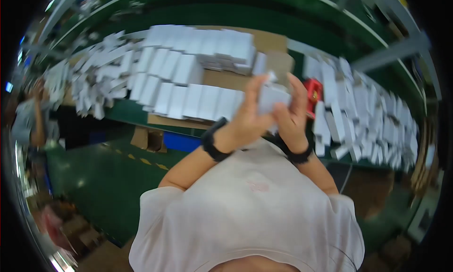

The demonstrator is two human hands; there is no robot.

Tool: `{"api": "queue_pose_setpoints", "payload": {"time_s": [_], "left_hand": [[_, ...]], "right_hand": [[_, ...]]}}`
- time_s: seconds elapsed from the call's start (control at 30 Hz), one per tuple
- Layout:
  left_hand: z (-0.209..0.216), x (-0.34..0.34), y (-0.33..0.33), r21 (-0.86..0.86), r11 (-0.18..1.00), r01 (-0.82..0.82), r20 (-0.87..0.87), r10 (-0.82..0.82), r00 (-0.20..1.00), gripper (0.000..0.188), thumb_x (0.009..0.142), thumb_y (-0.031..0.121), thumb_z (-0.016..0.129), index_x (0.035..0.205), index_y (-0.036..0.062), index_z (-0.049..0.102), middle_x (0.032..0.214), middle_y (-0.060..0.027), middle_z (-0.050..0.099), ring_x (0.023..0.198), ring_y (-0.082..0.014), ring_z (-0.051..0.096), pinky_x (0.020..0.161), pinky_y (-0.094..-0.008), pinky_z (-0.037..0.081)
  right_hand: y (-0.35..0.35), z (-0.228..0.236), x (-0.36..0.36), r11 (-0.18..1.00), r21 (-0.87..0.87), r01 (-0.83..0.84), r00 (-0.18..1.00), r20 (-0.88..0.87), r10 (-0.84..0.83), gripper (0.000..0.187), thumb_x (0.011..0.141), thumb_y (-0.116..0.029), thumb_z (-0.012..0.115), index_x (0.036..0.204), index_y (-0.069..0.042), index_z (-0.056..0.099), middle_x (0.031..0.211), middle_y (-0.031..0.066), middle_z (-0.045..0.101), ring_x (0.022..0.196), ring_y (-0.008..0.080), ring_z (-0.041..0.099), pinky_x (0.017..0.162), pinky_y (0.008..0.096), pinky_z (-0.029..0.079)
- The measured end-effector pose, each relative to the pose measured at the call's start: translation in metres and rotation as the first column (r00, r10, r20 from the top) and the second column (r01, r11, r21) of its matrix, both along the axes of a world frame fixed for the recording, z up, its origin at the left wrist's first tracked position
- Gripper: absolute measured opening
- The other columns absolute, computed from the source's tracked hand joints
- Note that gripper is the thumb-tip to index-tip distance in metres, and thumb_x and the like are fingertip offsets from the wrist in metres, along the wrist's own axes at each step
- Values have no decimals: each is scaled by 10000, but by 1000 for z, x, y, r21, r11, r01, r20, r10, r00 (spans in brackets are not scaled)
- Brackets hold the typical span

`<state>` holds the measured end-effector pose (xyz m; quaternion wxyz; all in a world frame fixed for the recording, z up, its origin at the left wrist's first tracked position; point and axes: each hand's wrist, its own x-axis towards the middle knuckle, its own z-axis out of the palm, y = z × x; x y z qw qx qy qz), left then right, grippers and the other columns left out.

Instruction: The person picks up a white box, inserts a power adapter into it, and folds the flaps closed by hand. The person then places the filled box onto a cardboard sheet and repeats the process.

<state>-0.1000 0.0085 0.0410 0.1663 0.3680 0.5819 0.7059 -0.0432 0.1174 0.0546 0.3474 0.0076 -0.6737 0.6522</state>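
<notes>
Between my two hands, just above the near edge of the table, is a small white box (273, 96); a flap seems to stand up at its top, though motion blurs it. My left hand (250, 109) grips its left side, with the thumb low and a finger along the top edge. My right hand (293, 114) holds the right side, its index finger raised and its thumb against the front. Close by on the left stand rows of white boxes (198, 100) on a sheet of brown cardboard (222, 78). A red tool-like object (312, 96) lies right of my right hand.
A loose heap of white cartons (101, 74) covers the table's left part. More long white boxes (363, 121) are piled on the right. Beneath the table are an open brown carton (150, 139) and a blue bin (181, 141). Another person (35, 116) is at far left.
</notes>
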Motion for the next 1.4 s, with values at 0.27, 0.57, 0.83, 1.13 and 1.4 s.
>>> {"api": "queue_pose_setpoints", "payload": {"time_s": [0.27,0.57,0.83,1.13,1.4], "left_hand": [[12,5,-4,-50,996,-70,5,70,998,494,845,266,577,1180,38,295,988,-147,442,886,-221,468,801,-302,389],[17,2,-16,-123,988,-92,-61,85,995,581,847,307,581,1193,39,198,956,-200,493,844,-270,533,741,-328,425],[9,-9,-22,-221,964,-147,-245,91,965,690,783,262,648,1241,43,181,1000,-221,532,837,-407,571,769,-391,451],[20,-11,-19,-296,955,-20,-77,-3,997,618,847,299,582,1224,39,168,859,-192,587,761,-282,608,653,-330,474],[8,-10,-17,-331,940,-85,-159,33,987,577,846,264,589,1216,41,207,857,-208,584,751,-297,607,665,-340,467]], "right_hand": [[12,12,-3,972,233,37,992,110,-65,152,883,-126,471,860,4,548,901,93,540,815,164,487,741,269,375],[19,36,-9,942,306,-138,990,8,143,174,818,-89,572,924,35,632,939,127,634,908,185,578,813,251,424],[35,51,-11,960,121,-250,867,469,167,254,771,-56,555,1003,-12,646,666,-15,571,520,33,395,464,192,292],[43,25,-6,952,-60,-299,867,399,297,210,812,-45,559,999,3,642,955,109,646,790,117,591,690,209,463],[30,1,5,920,-234,-315,880,292,376,209,819,-92,610,1000,12,615,1141,156,567,975,168,562,831,279,453]]}}
